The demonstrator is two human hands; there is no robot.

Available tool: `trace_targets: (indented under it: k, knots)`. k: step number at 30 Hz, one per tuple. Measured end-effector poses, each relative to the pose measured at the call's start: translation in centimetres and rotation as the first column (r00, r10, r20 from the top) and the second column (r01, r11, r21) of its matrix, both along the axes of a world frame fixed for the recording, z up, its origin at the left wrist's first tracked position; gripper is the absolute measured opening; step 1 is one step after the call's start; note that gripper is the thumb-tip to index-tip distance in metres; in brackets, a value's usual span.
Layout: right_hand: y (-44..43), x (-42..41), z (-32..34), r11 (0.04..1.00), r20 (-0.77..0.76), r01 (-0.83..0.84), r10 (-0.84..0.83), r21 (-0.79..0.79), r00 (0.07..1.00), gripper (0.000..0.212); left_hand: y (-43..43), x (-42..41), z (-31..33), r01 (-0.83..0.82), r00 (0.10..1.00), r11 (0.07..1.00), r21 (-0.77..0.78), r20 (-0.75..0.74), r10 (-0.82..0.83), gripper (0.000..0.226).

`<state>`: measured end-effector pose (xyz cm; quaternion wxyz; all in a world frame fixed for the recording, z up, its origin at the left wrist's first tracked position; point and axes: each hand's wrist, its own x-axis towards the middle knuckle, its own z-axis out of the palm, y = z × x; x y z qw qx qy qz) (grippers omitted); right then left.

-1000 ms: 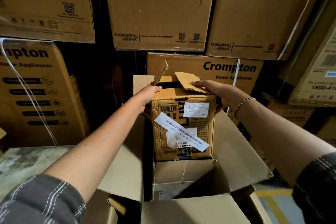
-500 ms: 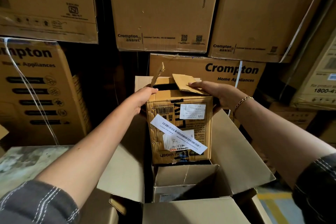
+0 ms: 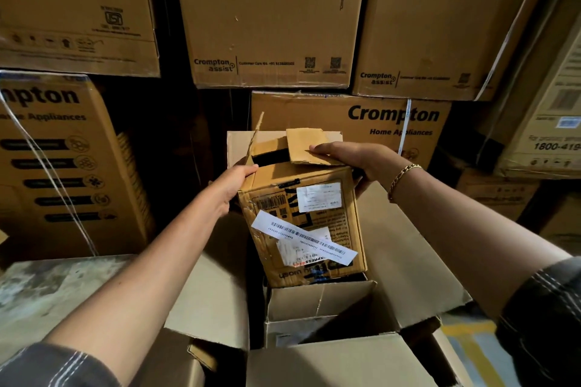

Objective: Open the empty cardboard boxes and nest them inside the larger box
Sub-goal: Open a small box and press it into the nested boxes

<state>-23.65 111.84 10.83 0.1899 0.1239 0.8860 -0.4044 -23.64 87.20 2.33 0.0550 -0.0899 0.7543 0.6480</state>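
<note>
A small worn cardboard box (image 3: 327, 223) with white shipping labels stands tilted inside the larger open box (image 3: 418, 264). Its top flaps are partly open, showing a dark gap. My left hand (image 3: 231, 184) grips its upper left corner. My right hand (image 3: 352, 157) lies over a top flap and wraps the upper right corner. In front of it, inside the larger box, sits another open plain box (image 3: 317, 302) with its flaps up.
Stacked Crompton cartons (image 3: 267, 16) form a wall close behind and on both sides. A stained grey surface (image 3: 47, 292) lies at the lower left. The larger box's flaps (image 3: 339, 361) spread outward toward me.
The small box has tilted, its bottom swinging to the right, and sunk a little into the larger box. Both hands kept their grip on its top.
</note>
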Motion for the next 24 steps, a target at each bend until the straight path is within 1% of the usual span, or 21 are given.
trace_targets:
  k: [2,4,7,10,11,13,15,18,20,24]
  knots:
    - [-0.3,-0.1,0.0,0.999,-0.002,-0.024,0.024,0.035,1.0,0.086,0.1,0.6,-0.5,-0.017,1.0,1.0,0.02,-0.005,0.017,0.032]
    - [-0.8,-0.1,0.0,0.997,0.002,-0.046,0.046,0.062,0.999,0.089,0.0,1.0,-1.1,-0.037,0.999,0.998,0.046,0.002,0.037,0.03]
    - [-1.9,0.1,0.1,0.994,0.008,-0.08,0.079,0.068,0.997,0.09,-1.0,1.0,-2.1,-0.045,0.999,0.995,0.087,0.005,0.045,0.037]
    - [-3.1,0.5,0.2,0.99,-0.005,-0.114,0.115,0.088,0.993,0.083,-2.2,0.8,-2.9,-0.068,0.998,0.993,0.101,0.011,0.067,0.048]
    - [-3.4,0.6,0.3,0.988,-0.008,-0.122,0.123,0.098,0.992,0.08,-2.4,1.1,-2.7,-0.072,0.997,0.993,0.096,0.006,0.072,0.047]
    - [-4.2,0.7,0.3,0.984,-0.008,-0.143,0.145,0.109,0.989,0.073,-2.9,1.5,-2.6,-0.085,0.996,0.993,0.088,-0.01,0.086,0.036]
    - [-4.9,0.6,0.3,0.98,-0.002,-0.172,0.173,0.104,0.985,0.068,-3.7,1.5,-2.6,-0.107,0.994,0.991,0.08,-0.002,0.108,0.03]
    - [-5.7,0.2,0.1,0.974,0.0,-0.208,0.209,0.093,0.978,0.075,-5.0,1.3,-2.8,-0.106,0.994,0.987,0.121,0.01,0.106,0.033]
    - [-5.7,0.0,-0.3,0.974,-0.001,-0.209,0.209,0.085,0.978,0.077,-5.4,1.2,-2.9,-0.107,0.994,0.987,0.121,0.03,0.104,0.033]
    - [-4.5,-0.3,-1.0,0.982,0.009,-0.177,0.177,0.065,0.984,0.073,-4.2,1.2,-2.3,-0.094,0.995,0.994,0.059,0.03,0.092,0.031]
